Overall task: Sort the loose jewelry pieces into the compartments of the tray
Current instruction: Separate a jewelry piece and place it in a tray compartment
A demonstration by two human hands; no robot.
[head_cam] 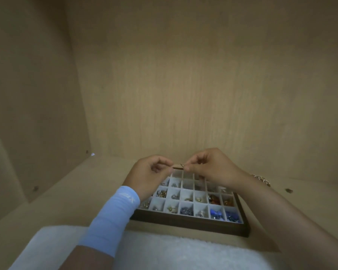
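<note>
One small metal piece [181,165] is pinched between two hands, with the left hand [150,172] and the right hand [209,166] each gripping it. They hold it above the far edge of one wooden tray [183,224], whose many compartments hold jewelry. The tray sits on a shelf [86,191], and one white towel [174,254] lies in front of it.

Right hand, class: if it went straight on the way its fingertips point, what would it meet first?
Probably the left hand, just across the small piece both hands pinch above the tray; depth is unclear.
</note>
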